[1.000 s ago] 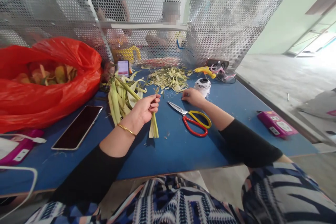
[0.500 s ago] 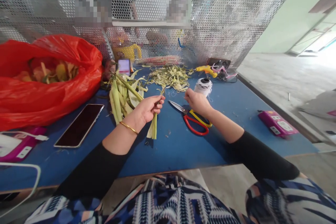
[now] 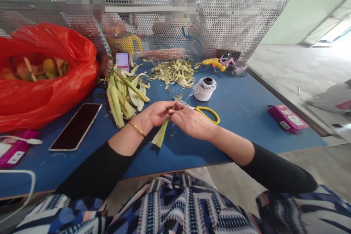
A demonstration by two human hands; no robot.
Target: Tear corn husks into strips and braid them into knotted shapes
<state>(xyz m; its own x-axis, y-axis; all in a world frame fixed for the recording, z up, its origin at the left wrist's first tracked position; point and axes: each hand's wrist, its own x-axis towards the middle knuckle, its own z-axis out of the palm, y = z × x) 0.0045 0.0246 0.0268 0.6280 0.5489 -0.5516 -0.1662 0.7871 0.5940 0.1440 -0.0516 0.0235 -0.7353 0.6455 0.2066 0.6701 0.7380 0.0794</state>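
My left hand (image 3: 159,112) is closed around a small bundle of pale green corn husk strips (image 3: 160,137), whose cut end hangs below the fingers. My right hand (image 3: 192,122) is closed against that bundle, its fingertips meeting the left ones. From a spool of white thread (image 3: 204,94), a thin thread (image 3: 189,97) runs to the fingers; the pinch itself is hidden. Under my right hand lie scissors (image 3: 216,115), with the yellow handle loop showing and the red one covered. Left of the hands rests a heap of larger corn husks (image 3: 115,98).
Husk scraps (image 3: 175,73) lie at the back of the blue table (image 3: 244,124), near a yellow glue gun (image 3: 214,63) and glasses (image 3: 233,66). A red bag (image 3: 55,98), a phone (image 3: 76,126) and a purple power strip (image 3: 19,150) sit left; another purple box (image 3: 287,119) is right.
My right hand has moved left from beside the spool to the bundle, bringing thread along. It now covers the scissors' red handle. My left hand keeps holding the bundle, which tilts more.
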